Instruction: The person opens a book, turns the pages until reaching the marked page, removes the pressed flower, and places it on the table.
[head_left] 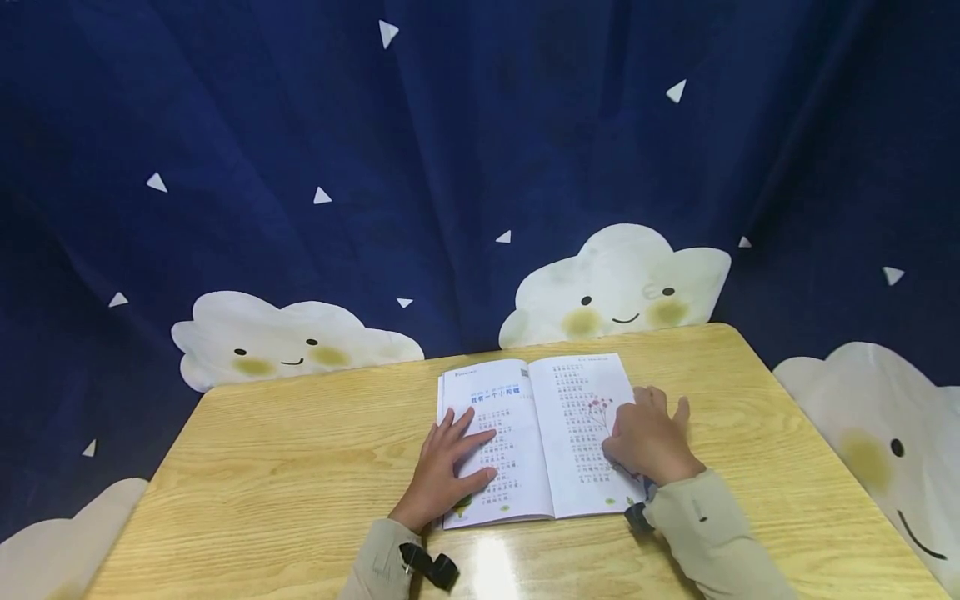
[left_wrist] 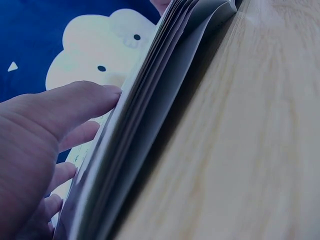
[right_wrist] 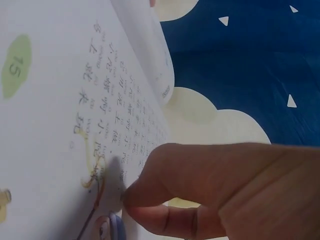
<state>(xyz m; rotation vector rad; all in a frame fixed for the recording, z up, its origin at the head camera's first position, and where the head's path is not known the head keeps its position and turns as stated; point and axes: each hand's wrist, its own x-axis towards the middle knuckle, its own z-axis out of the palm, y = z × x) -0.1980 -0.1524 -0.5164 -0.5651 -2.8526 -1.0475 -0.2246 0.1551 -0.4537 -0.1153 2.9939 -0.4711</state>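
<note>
An open book [head_left: 543, 467] with printed lines of characters lies on the wooden table. My left hand [head_left: 450, 471] rests on its left page with the fingers spread. In the left wrist view, the thumb of that hand [left_wrist: 55, 115] touches the page near the edge of the book's stacked pages [left_wrist: 150, 100]. At the outer edge of the right page [right_wrist: 60, 135], my right hand [head_left: 652, 437] has its fingers bent, and thumb and forefinger seem to pinch the paper. In the right wrist view, the fingertips of the right hand [right_wrist: 190, 185] meet by the page's edge.
Under the book spreads a light wooden table [head_left: 300, 467] with rounded far corners. Behind it hangs a dark blue curtain [head_left: 450, 167] with white triangles and smiling clouds. Each wrist wears a black strap [head_left: 429, 567].
</note>
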